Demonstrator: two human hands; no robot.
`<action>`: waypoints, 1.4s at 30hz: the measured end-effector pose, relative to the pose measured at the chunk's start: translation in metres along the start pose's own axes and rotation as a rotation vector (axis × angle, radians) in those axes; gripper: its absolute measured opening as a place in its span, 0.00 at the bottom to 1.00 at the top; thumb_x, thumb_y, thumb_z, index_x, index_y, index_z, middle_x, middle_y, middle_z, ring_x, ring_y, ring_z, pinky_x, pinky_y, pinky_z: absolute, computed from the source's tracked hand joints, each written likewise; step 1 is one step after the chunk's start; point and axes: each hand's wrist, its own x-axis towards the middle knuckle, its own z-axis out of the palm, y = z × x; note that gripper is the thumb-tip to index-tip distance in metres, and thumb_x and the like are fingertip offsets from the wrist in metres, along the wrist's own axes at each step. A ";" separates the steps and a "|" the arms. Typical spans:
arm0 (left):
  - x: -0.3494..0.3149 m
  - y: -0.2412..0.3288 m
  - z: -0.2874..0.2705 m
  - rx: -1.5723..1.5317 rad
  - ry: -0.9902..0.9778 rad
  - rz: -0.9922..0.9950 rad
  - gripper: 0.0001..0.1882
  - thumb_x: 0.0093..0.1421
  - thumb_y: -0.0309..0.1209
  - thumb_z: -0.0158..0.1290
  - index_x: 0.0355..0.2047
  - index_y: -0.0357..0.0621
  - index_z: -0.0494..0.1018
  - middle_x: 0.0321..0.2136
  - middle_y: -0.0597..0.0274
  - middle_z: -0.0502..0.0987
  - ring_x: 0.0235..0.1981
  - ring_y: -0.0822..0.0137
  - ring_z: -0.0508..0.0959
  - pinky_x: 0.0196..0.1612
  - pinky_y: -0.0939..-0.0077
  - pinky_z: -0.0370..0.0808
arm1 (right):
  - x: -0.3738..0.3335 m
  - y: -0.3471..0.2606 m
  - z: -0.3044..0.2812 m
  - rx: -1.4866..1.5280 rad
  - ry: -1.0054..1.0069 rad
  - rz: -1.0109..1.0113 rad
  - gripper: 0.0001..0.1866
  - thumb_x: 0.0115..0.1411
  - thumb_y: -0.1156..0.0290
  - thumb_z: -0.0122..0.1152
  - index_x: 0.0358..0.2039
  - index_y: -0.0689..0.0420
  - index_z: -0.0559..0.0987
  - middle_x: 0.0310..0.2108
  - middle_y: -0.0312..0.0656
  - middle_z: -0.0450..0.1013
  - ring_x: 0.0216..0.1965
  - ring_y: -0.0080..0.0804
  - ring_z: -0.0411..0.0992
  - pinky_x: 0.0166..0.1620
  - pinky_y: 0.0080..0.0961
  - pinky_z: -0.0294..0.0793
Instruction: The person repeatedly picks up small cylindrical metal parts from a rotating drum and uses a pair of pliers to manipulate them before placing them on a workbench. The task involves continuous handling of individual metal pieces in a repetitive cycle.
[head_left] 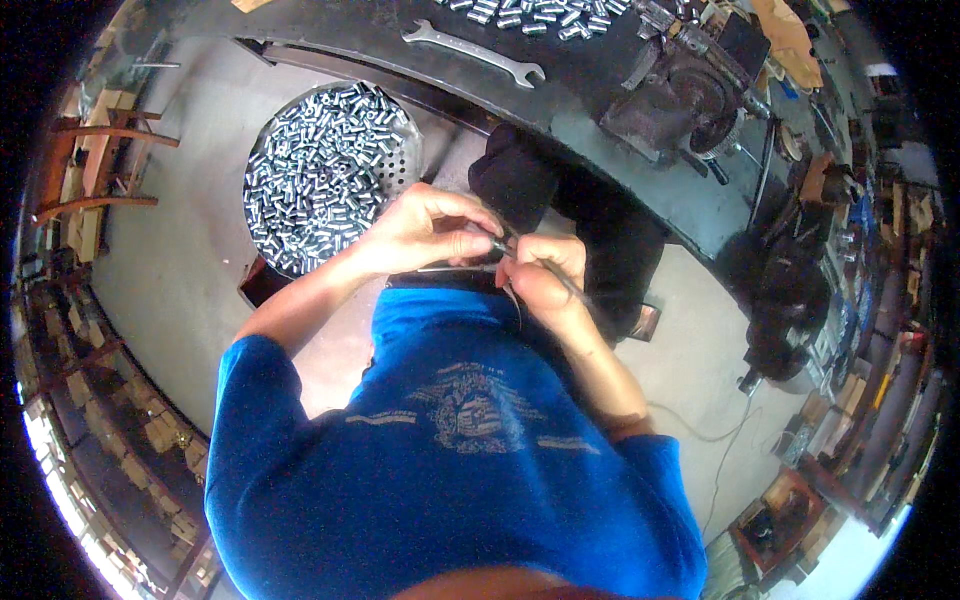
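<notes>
My left hand (430,230) is closed in a pinch above my lap. Between its fingertips is a small shiny metal piece (499,243), partly hidden. My right hand (548,268) meets it, fingers wrapped round a thin, dark rod-shaped tool (567,283). The tool's front end reaches the metal piece; whether it goes inside cannot be made out. To the left of my hands, a round perforated metal tray (403,165) holds a heap of short, shiny metal sleeves (320,180).
The dark workbench (590,130) runs across the far side. On it lie an open-ended wrench (475,53), more metal sleeves (540,14) and a dark vise-like device (690,105). Shelves with boxes line both sides. A cable (722,470) trails over the floor at right.
</notes>
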 end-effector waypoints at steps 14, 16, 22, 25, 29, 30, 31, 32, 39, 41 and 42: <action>-0.007 -0.013 0.006 -0.224 0.092 -0.114 0.07 0.55 0.22 0.52 0.35 0.35 0.71 0.22 0.61 0.74 0.22 0.74 0.75 0.27 0.81 0.73 | -0.007 0.015 0.006 -0.090 0.082 -0.079 0.15 0.43 0.71 0.56 0.09 0.57 0.59 0.10 0.33 0.53 0.13 0.20 0.53 0.18 0.23 0.48; -0.004 -0.015 -0.002 0.058 0.178 -0.032 0.05 0.53 0.21 0.53 0.32 0.38 0.72 0.23 0.65 0.74 0.22 0.77 0.74 0.27 0.83 0.71 | -0.012 0.006 -0.004 -0.082 0.098 -0.052 0.15 0.42 0.74 0.54 0.09 0.58 0.57 0.10 0.32 0.55 0.13 0.19 0.54 0.17 0.21 0.50; 0.000 -0.034 -0.021 0.908 0.353 0.141 0.09 0.44 0.27 0.56 0.28 0.44 0.74 0.25 0.57 0.75 0.25 0.55 0.76 0.26 0.67 0.73 | -0.018 -0.037 -0.005 -0.132 -0.056 -0.169 0.14 0.37 0.78 0.52 0.08 0.57 0.55 0.09 0.38 0.59 0.12 0.29 0.65 0.16 0.23 0.60; -0.001 -0.037 -0.020 0.952 0.334 0.169 0.10 0.43 0.27 0.57 0.29 0.44 0.74 0.25 0.59 0.74 0.25 0.56 0.76 0.26 0.67 0.73 | -0.014 -0.038 -0.004 -0.078 -0.165 -0.183 0.14 0.38 0.76 0.54 0.08 0.57 0.58 0.08 0.36 0.60 0.11 0.29 0.64 0.16 0.21 0.58; -0.001 -0.038 -0.021 1.037 0.276 0.306 0.11 0.41 0.27 0.56 0.29 0.44 0.73 0.22 0.60 0.71 0.24 0.57 0.75 0.26 0.65 0.72 | -0.015 -0.040 -0.005 -0.110 -0.193 -0.009 0.14 0.41 0.78 0.53 0.07 0.58 0.59 0.12 0.42 0.68 0.14 0.28 0.67 0.18 0.21 0.63; -0.001 -0.036 -0.021 1.061 0.254 0.330 0.11 0.41 0.26 0.56 0.28 0.43 0.73 0.21 0.60 0.70 0.24 0.57 0.74 0.26 0.65 0.71 | -0.017 -0.037 -0.005 -0.068 -0.191 0.070 0.13 0.41 0.79 0.52 0.07 0.58 0.59 0.12 0.42 0.68 0.14 0.28 0.67 0.18 0.21 0.64; -0.001 -0.034 -0.019 1.087 0.231 0.355 0.11 0.40 0.26 0.56 0.28 0.43 0.73 0.20 0.60 0.69 0.23 0.57 0.74 0.26 0.65 0.71 | -0.019 -0.035 -0.006 -0.025 -0.189 0.147 0.12 0.40 0.79 0.51 0.07 0.58 0.60 0.12 0.42 0.68 0.14 0.28 0.67 0.18 0.20 0.64; -0.001 -0.034 -0.016 1.065 0.218 0.368 0.13 0.38 0.25 0.56 0.28 0.43 0.73 0.20 0.60 0.69 0.23 0.57 0.73 0.25 0.65 0.70 | -0.015 -0.033 -0.004 -0.076 -0.169 0.098 0.11 0.38 0.81 0.50 0.07 0.59 0.61 0.11 0.39 0.67 0.14 0.25 0.67 0.19 0.19 0.65; 0.007 -0.037 -0.012 0.946 0.250 0.392 0.15 0.35 0.23 0.57 0.28 0.42 0.73 0.18 0.59 0.67 0.20 0.58 0.72 0.22 0.65 0.68 | 0.015 -0.004 0.005 -0.112 -0.138 0.018 0.13 0.42 0.76 0.53 0.10 0.58 0.59 0.09 0.33 0.52 0.14 0.16 0.53 0.17 0.23 0.52; 0.007 -0.037 -0.032 1.083 0.376 0.410 0.12 0.40 0.24 0.58 0.29 0.40 0.74 0.18 0.58 0.68 0.16 0.61 0.71 0.18 0.71 0.66 | 0.004 -0.017 0.001 -0.106 -0.040 0.060 0.14 0.43 0.73 0.54 0.10 0.59 0.59 0.09 0.33 0.58 0.14 0.18 0.60 0.18 0.21 0.56; 0.008 -0.038 -0.041 1.027 0.477 0.379 0.11 0.42 0.24 0.59 0.29 0.39 0.74 0.18 0.59 0.69 0.15 0.64 0.71 0.17 0.73 0.66 | -0.005 -0.019 -0.004 -0.007 0.007 0.068 0.16 0.43 0.70 0.55 0.09 0.60 0.60 0.09 0.36 0.62 0.15 0.22 0.67 0.19 0.20 0.61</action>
